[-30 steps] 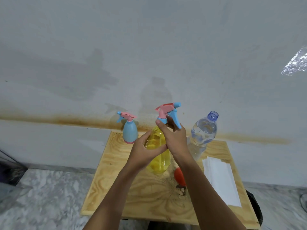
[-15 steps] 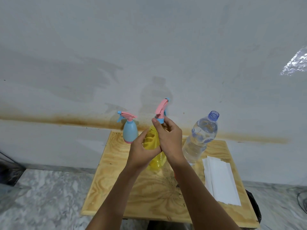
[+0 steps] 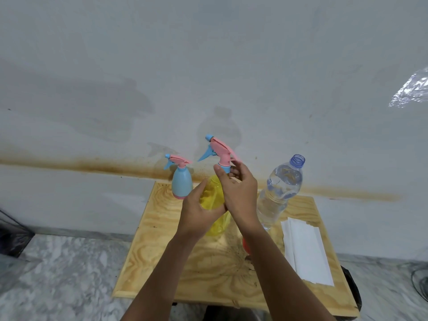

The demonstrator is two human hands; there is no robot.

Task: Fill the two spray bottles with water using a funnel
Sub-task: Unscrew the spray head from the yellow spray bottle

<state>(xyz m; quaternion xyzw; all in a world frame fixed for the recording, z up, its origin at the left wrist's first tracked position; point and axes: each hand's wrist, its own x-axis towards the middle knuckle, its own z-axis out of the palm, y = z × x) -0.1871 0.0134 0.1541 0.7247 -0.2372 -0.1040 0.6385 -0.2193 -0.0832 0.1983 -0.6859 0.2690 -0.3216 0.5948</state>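
Note:
A yellow spray bottle (image 3: 214, 198) stands near the middle of the wooden table (image 3: 162, 262). My left hand (image 3: 196, 209) grips its body. My right hand (image 3: 238, 188) pinches the collar under its pink and blue spray head (image 3: 220, 151), whose nozzle points left. A small blue spray bottle (image 3: 181, 183) with a pink trigger stands at the table's back left. An open clear water bottle (image 3: 281, 191) stands to the right. An orange funnel (image 3: 246, 245) shows only partly behind my right forearm.
White folded paper towels (image 3: 305, 251) lie on the table's right side. A stained white wall (image 3: 208, 77) rises directly behind the table. Marble floor (image 3: 58, 274) lies to the left and right, with a dark object (image 3: 11, 235) at the far left edge.
The spray head on the yellow bottle has turned round: its nozzle pointed right a second ago and points left now. My right hand has twisted with it; my left hand stays on the body.

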